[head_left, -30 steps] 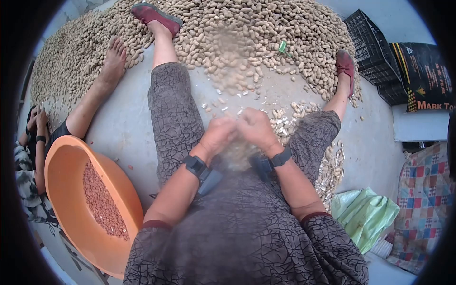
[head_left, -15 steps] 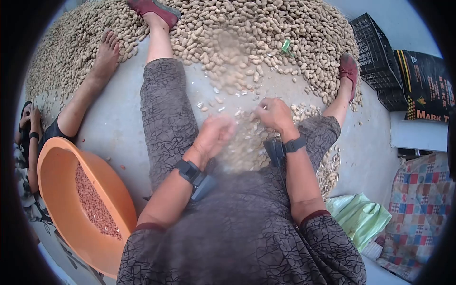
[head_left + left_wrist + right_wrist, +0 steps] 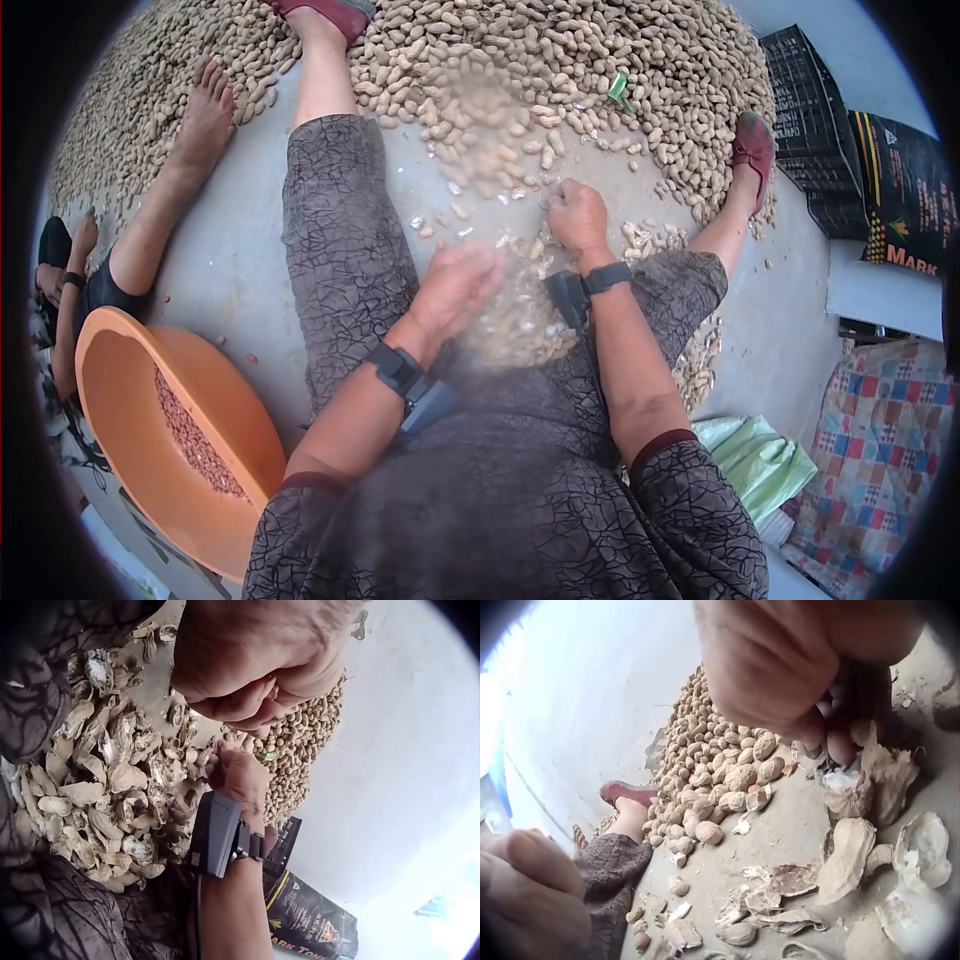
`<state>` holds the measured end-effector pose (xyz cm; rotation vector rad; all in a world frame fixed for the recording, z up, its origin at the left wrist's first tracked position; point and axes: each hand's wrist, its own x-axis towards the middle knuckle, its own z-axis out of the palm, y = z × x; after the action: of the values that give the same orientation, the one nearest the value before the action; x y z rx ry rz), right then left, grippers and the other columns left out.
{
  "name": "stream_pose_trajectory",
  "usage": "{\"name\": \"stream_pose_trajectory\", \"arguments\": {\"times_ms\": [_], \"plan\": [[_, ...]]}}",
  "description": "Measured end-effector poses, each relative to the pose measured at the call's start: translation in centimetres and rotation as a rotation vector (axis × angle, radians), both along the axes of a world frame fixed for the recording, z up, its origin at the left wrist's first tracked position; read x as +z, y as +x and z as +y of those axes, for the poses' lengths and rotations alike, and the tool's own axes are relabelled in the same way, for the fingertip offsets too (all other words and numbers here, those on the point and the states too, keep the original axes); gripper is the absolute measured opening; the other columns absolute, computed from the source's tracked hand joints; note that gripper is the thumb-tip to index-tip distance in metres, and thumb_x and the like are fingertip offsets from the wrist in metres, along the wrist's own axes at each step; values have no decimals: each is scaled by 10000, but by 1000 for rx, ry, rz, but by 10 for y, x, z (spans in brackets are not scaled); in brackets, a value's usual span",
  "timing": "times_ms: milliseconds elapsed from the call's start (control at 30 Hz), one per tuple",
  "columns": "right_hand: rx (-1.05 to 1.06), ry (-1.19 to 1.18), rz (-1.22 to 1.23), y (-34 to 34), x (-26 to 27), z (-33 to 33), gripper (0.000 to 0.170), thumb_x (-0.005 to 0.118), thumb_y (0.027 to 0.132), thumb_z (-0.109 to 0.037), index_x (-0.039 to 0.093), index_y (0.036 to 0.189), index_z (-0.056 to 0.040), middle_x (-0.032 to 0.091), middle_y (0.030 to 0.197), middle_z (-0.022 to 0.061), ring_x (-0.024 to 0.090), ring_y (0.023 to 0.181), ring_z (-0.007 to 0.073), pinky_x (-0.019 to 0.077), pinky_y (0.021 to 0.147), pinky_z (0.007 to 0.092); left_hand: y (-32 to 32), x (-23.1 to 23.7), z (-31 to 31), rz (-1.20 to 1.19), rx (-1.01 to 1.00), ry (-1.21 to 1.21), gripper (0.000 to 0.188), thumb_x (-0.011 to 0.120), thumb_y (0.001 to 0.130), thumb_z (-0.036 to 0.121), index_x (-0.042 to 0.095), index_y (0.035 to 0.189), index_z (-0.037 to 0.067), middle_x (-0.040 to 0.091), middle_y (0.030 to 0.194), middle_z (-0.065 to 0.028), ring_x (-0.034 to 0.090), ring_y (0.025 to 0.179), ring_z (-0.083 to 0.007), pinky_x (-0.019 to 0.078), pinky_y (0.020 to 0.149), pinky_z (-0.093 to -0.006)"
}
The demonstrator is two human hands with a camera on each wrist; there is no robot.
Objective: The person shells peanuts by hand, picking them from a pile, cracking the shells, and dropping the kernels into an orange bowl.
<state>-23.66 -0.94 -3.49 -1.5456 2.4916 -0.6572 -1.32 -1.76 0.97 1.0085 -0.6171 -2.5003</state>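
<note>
My left hand (image 3: 455, 285) hangs over a heap of cracked peanut shells (image 3: 97, 817) between the legs. Its fingers curl inward, and a small reddish bit, like a peanut kernel (image 3: 273, 691), shows between them; the rest of the palm is hidden. Farther forward and to the right, my right hand (image 3: 578, 215) is low by the floor at the near edge of the peanuts. In the right wrist view, its bent thumb and fingertips are right at a broken peanut shell (image 3: 847, 789), partly covering it. Both wrists wear dark strapped devices.
A big pile of unshelled peanuts (image 3: 560, 60) spreads ahead, with a green scrap (image 3: 619, 88) on it. An orange basin (image 3: 235, 400) of reddish kernels (image 3: 195, 445) stands left, near another person's leg (image 3: 165, 205). Black crates (image 3: 810, 120), a sack (image 3: 910, 190) and green sheeting (image 3: 755, 460) lie right.
The hands were together one second ago and have parted. My right hand has moved forward and right, down toward the shells; my left has drawn slightly back. The view has shifted a little.
</note>
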Motion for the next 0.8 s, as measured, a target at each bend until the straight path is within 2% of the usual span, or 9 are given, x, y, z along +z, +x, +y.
{"name": "stream_pose_trajectory", "arguments": {"times_ms": [67,100,167,267,400,467,500,567,800], "plan": [[39,6,-472,-8,-18,5,151,579,782,-169,603,765,-21,619,705,164,594,610,310,486,611,395,-3,0,1,5,56,-31,128,502,924,119,588,922,24,574,723,-12,422,521,-33,293,425,-149],[41,7,-475,-2,-7,8,151,579,782,-169,603,765,-21,619,705,164,594,610,310,486,611,395,-3,2,1,2,57,-31,128,502,924,119,588,922,24,574,723,-12,422,521,-33,293,425,-149],[-61,110,-1202,21,37,17,99,539,863,-44,617,866,17,639,750,75,607,610,106,500,519,237,-3,5,1,-42,97,-124,142,522,913,100,609,970,3,567,720,-2,426,533,-35,322,451,-156],[17,123,-1384,42,57,25,96,551,855,-40,605,909,18,645,776,80,613,617,116,522,540,239,-3,4,2,-94,134,-232,181,535,903,79,612,1030,-24,607,783,-21,461,560,-38,358,475,-159],[22,160,-1371,64,74,31,107,547,851,-65,603,904,8,629,760,59,608,633,118,510,558,248,0,9,5,-98,145,-344,200,552,893,80,617,1045,-34,643,841,-44,494,589,-39,387,498,-160],[28,128,-1379,72,84,34,113,540,859,-64,586,916,22,630,764,74,610,621,123,516,547,243,3,16,6,-221,79,-447,236,572,869,125,645,1010,-50,640,872,-26,561,762,-64,452,670,-202],[29,125,-1377,74,84,36,113,540,859,-64,586,916,22,630,764,74,610,621,123,516,547,243,4,17,7,-219,78,-450,236,572,869,125,645,1010,-50,640,872,-26,561,762,-64,452,670,-202],[59,104,-1359,77,84,40,113,532,865,-57,575,926,28,631,767,88,617,619,129,518,538,238,3,17,7,-287,64,-541,194,589,878,126,650,979,-28,650,789,-29,493,592,-27,383,500,-159],[77,131,-1262,85,93,48,106,565,856,-60,585,913,28,642,766,103,638,633,138,521,533,237,11,13,7,-333,-57,-630,185,592,863,111,660,971,-23,614,722,7,469,555,-21,359,487,-160]]}}
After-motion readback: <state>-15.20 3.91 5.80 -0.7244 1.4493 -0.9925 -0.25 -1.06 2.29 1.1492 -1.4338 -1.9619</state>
